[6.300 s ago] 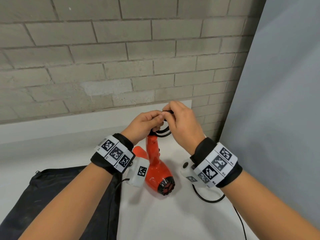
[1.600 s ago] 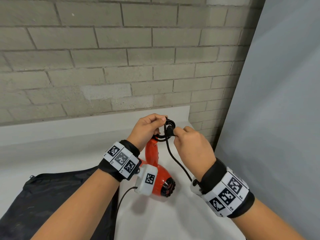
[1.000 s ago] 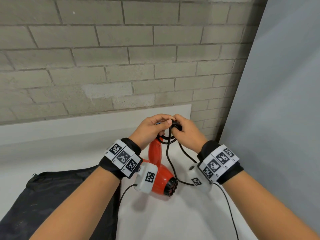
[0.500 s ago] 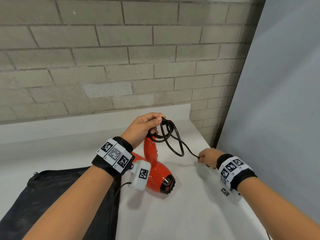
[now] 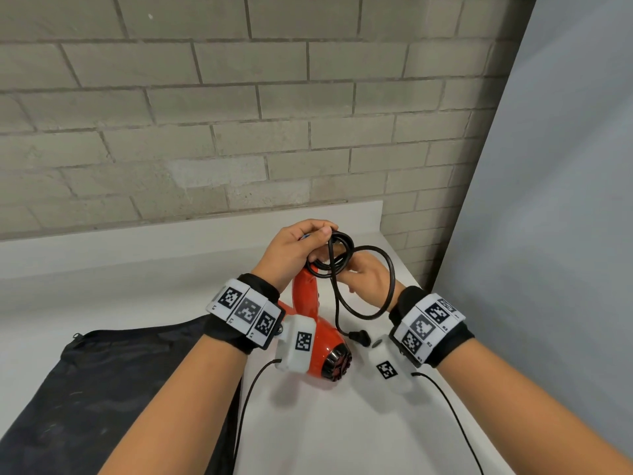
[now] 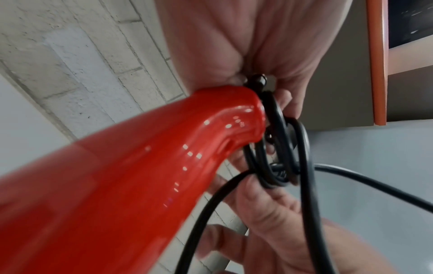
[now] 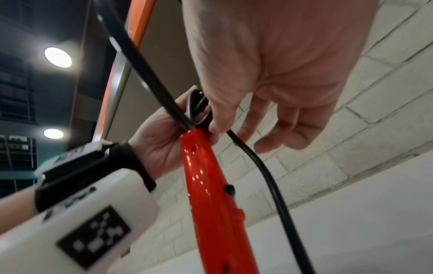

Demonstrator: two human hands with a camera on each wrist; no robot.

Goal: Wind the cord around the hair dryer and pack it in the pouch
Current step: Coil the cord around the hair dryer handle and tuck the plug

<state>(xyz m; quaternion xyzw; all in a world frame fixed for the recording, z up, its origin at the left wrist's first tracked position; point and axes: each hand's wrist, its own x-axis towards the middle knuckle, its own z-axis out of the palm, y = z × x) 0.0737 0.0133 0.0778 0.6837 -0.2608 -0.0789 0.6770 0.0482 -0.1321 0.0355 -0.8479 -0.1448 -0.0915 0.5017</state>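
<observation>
The red hair dryer (image 5: 310, 332) stands with its barrel on the white counter (image 5: 342, 423) and its handle rising toward the far wall, the dark grille at its rear end facing the near edge; the left hand (image 5: 291, 248) is curled round the top of the handle, its fingers pinching several small coils of the black cord (image 5: 334, 255) gathered there; the left wrist view shows those coils bunched tight against the handle's end, with fingertips (image 6: 283, 103) pressed on them; the right hand (image 5: 364, 279) sits just right of the handle, touching the left hand's bundle, thumb and forefinger closed on the cord at the coils while the other fingers (image 7: 288, 128) hang loose and part spread in the right wrist view; from the bundle a wide loose loop of cord swings out to the right, over the right wrist, and back down; another strand drops straight to the counter, ending in the plug (image 5: 359, 336), which lies just right of the dryer's barrel, near the right wrist; the black pouch (image 5: 113, 389) lies flat on the counter's near left, beside the dryer and partly under the left forearm; a grey brick wall (image 5: 239, 114) runs along the far side, and a plain grey panel (image 5: 548, 200) closes the right.
</observation>
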